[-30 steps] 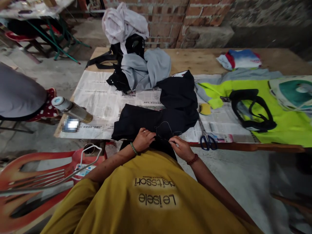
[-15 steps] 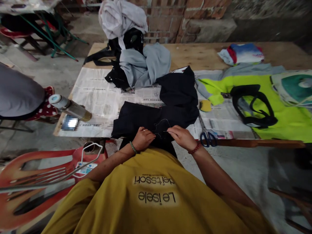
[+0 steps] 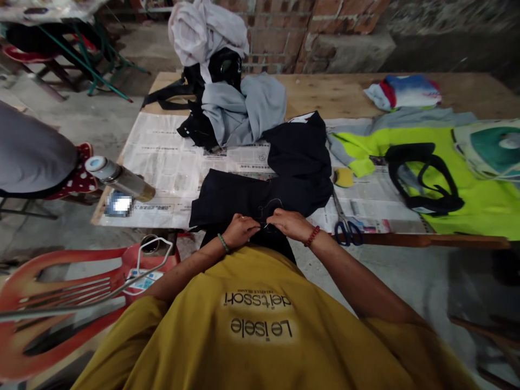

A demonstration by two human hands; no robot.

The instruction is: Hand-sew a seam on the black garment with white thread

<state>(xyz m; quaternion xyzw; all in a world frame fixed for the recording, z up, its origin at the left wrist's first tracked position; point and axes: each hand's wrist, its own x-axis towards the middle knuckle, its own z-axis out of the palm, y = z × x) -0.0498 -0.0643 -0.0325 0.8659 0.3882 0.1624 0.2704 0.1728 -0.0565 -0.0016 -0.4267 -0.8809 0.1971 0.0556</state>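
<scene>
Dark navy cloth [image 3: 235,195] lies over the table's near edge and hangs down in front of me. My left hand [image 3: 240,230], a green bead bracelet at its wrist, pinches the edge of this cloth. Close beside it on the right, my right hand [image 3: 290,223], with a red bracelet, holds a thin sewing needle [image 3: 266,226] between thumb and fingertips. A loop of pale thread [image 3: 268,205] runs over the navy cloth just above the fingers. Blue-handled scissors [image 3: 347,230] lie to the right, their handles past the table edge.
Newspaper [image 3: 162,151] covers part of the wooden table [image 3: 337,89]. A bottle [image 3: 122,179] and a phone [image 3: 118,205] are at left. Bundled clothes [image 3: 244,108] lie behind. At right are a yellow-green garment [image 3: 439,141], a black strap [image 3: 426,206] and an iron [image 3: 498,143]. A red chair [image 3: 24,271] stands lower left.
My right hand has moved left with the needle, so its fingertips are now close to my left hand. The left hand keeps its place on the navy cloth.
</scene>
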